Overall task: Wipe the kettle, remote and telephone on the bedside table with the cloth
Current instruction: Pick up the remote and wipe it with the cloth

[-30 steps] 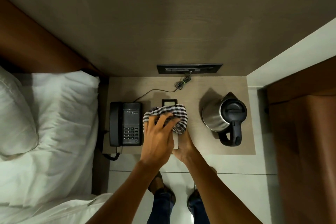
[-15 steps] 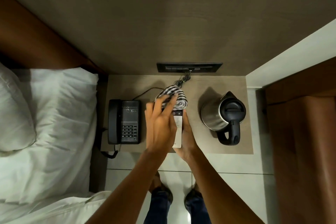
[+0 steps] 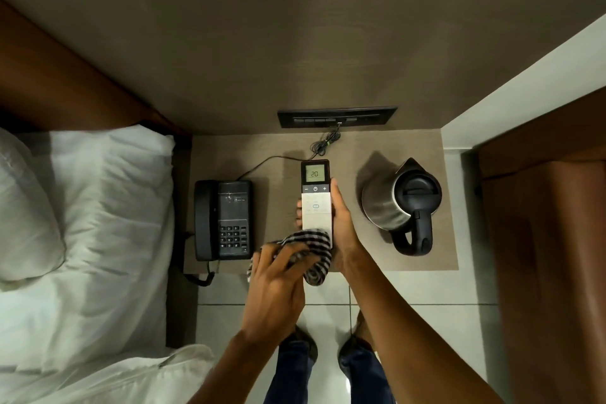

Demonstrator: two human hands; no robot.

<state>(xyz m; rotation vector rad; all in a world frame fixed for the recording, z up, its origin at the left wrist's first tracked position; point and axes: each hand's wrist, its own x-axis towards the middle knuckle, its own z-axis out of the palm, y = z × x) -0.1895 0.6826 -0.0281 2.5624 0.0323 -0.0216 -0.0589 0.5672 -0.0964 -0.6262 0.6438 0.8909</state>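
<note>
From the head view, the right hand (image 3: 344, 226) has a closed grip around the remote (image 3: 316, 203), held face up above the surface (image 3: 436, 259) between the phone (image 3: 224, 220) and the kettle (image 3: 401, 207), while the left hand (image 3: 278, 289) is closed on the bunched cloth (image 3: 311, 254), pressed to the remote's near end. To wipe well, I would run long strokes from the display (it reads 20) to the near end with light pressure, so no button gets pressed, then turn it over for the back.
</note>
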